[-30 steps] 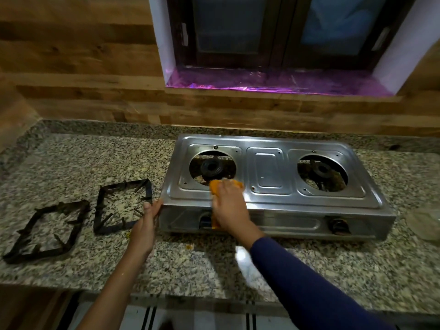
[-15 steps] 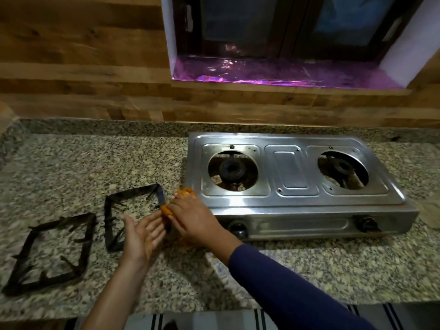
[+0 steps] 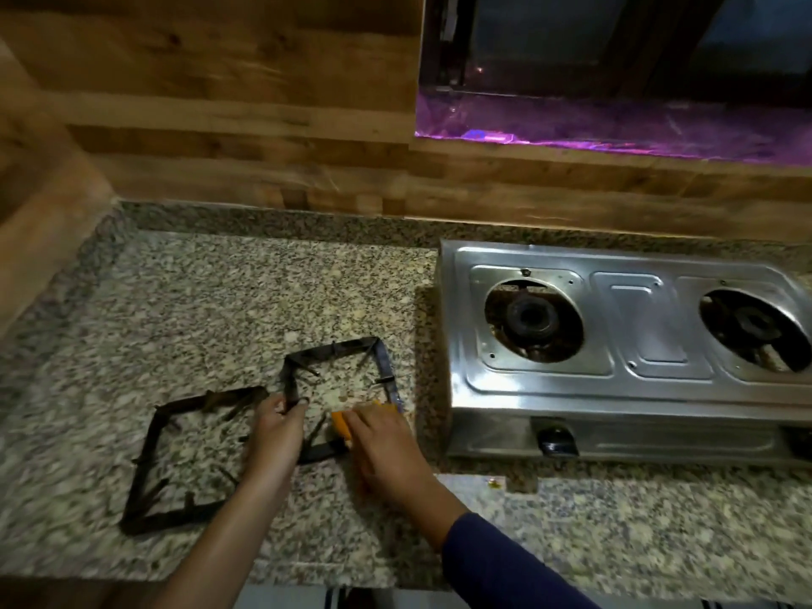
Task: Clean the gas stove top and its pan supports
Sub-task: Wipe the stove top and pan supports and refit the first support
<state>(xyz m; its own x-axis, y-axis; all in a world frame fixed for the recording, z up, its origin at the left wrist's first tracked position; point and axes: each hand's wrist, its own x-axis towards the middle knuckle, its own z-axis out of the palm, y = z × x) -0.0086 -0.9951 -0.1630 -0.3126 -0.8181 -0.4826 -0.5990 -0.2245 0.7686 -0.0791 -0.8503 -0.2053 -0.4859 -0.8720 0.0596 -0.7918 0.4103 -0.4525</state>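
Note:
A steel two-burner gas stove (image 3: 615,389) stands at the right on the granite counter, both burners bare. Two black square pan supports lie to its left: the nearer one to the stove (image 3: 338,349) and a second one (image 3: 149,468) further left. My left hand (image 3: 277,437) grips the left bar of the support nearest the stove. My right hand (image 3: 386,446) presses an orange cloth (image 3: 340,426) on that support's front right corner, which the hand hides.
The speckled granite counter (image 3: 219,301) runs back to a wood-panelled wall. A window sill with purple foil (image 3: 615,134) sits above the stove. Small orange crumbs (image 3: 494,483) lie on the counter in front of the stove.
My right hand left the stove front with the cloth and came down onto the pan support. My left hand went from the stove's corner to grip that support. The view swung left.

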